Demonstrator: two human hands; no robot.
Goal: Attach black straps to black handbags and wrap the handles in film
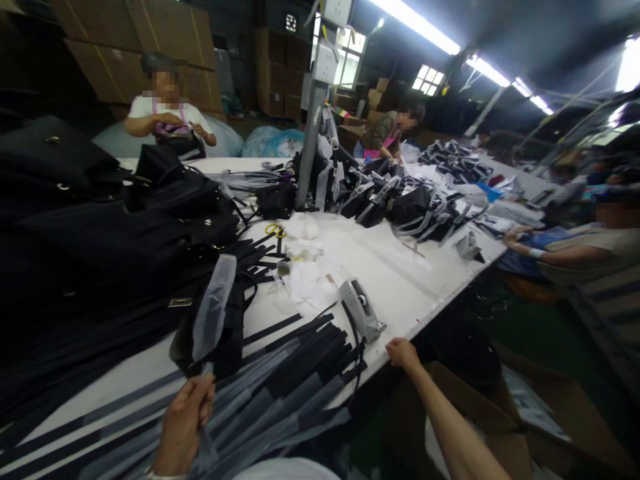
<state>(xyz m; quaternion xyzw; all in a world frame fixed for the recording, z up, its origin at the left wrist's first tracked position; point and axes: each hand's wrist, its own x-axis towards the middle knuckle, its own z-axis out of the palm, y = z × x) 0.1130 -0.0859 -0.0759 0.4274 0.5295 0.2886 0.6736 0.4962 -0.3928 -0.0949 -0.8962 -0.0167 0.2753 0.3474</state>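
My left hand is closed in a pinch on a plastic-wrapped strap, whose translucent sleeve lies over a small black bag. More of the clear wrapping hangs below my fingers. My right hand is at the table's front edge with its fingers curled. Whether anything is in them is hidden. A grey tape dispenser stands just beyond it. Between my hands lies a spread of black straps, many partly sleeved in plastic.
Black bags are heaped along the left. White paper and yellow-handled scissors lie mid-table. A metal post rises near more wrapped bags. Cardboard boxes stand below at right. Several co-workers are around the table.
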